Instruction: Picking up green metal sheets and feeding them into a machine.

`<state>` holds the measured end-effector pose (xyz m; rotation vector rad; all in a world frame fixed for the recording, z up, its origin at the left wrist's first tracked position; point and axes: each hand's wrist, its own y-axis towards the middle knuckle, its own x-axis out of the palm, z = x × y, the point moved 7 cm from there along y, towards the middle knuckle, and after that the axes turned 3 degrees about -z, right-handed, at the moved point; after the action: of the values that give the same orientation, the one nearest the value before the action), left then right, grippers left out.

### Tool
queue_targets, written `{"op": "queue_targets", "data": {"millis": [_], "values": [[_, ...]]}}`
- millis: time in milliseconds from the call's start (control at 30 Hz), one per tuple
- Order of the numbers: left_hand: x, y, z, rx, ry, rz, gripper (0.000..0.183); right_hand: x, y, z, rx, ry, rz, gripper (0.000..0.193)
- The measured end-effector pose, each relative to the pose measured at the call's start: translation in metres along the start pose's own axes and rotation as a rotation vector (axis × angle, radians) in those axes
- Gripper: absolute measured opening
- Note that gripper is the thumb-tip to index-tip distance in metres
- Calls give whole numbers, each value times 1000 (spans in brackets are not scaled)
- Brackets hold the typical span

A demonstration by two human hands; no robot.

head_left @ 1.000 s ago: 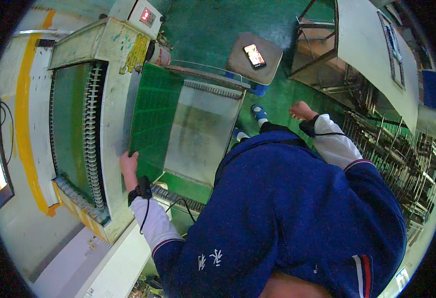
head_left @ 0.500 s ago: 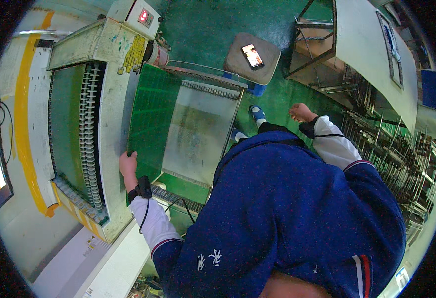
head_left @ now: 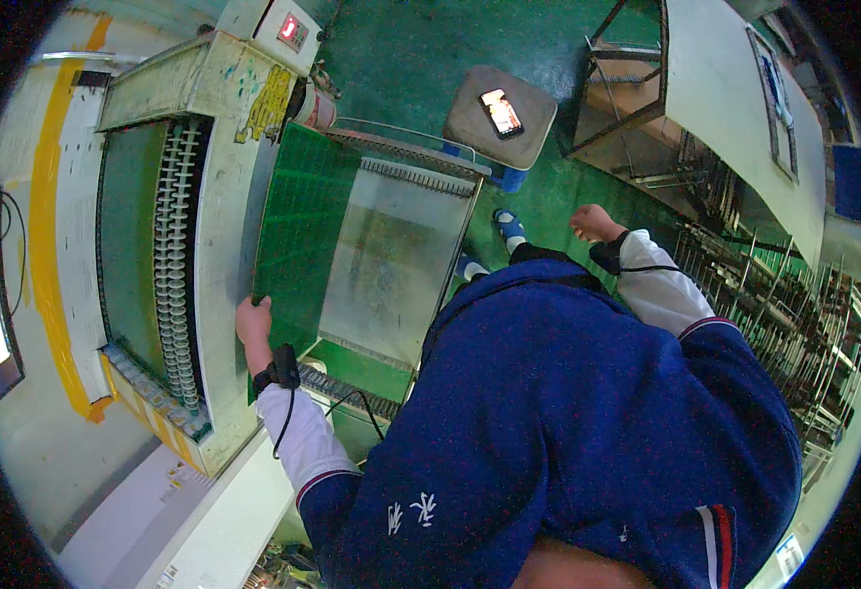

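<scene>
A large green board, flat and thin, stands on edge in a slotted rack to my left. My left hand grips the near corner of its outer edge, thumb on top and fingers partly hidden behind. Inside the rack, next to the board, lies a pale grey, stained bottom plate. Off to my right, my right hand hangs away from everything, its fingers loosely curled with nothing visible in them.
Left of the rack stands a pale machine with a row of white rollers and a small control box. A phone lies on a stool ahead. Metal racks and a white-topped table fill the right.
</scene>
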<state>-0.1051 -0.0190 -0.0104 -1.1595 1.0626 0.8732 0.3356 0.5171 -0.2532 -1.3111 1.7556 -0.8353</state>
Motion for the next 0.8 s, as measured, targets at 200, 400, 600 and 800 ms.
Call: {"op": "queue_targets", "data": {"millis": [200,400,600,800], "values": [[4,3,-10,-13,-9,-47,32,-1,-3,-4,-9,-11,12,15],[1,4,1,-30,22,-58,32,-3,-4,-1,27,-47,55,16],[14,13,-25,-34,-47,-55,35,1,-6,-11,-32,-39,45,15],[19,19,-28,-30,-23,-85,37,5,11,5,-72,37,-55,14]]}}
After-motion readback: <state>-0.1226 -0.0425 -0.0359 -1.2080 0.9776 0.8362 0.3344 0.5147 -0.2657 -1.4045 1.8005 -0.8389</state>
